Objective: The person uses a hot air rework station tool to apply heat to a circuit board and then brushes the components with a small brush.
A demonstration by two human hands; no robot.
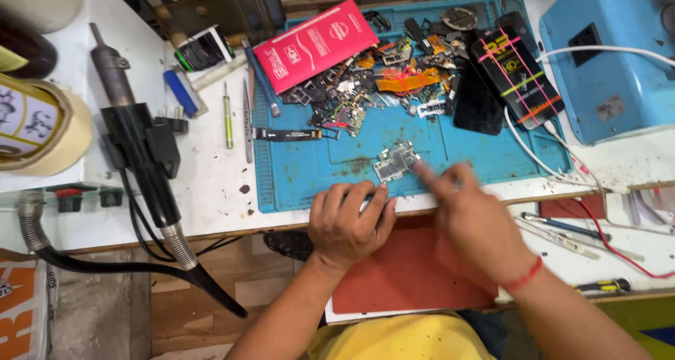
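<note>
Head view, looking down on a repair bench.

Item: small circuit board (396, 162), green-grey, flat, lying on the blue work mat (302, 181) near its front edge, a little right of centre. Judged light, stiff and fragile; the populated face is best left untouched, so the bare outer edges look like the place to pinch it.

Left hand (349, 219): resting palm down at the mat's front edge, fingers loosely curled, tips just below the board; it holds nothing that can be seen.

Right hand (470, 209): motion-blurred, fingers extended toward the board's right side, close to it; whether it touches or pinches anything cannot be told. A red thread bracelet (525, 275) sits at the wrist.

Surroundings: a heap of phone parts and flex cables (394, 79) fills the mat's rear half, well apart from the board. A red flat packet (316, 43) lies rear left, a black phone with coloured bands (517, 72) rear right. Left of the mat, tweezers and a green-handled screwdriver (228, 114); further left, a black hot-air gun (144, 156).

Room: open mat lies left of and behind the board. The bench edge runs just under the left hand, with a white cable (534, 156) close on the right.
</note>
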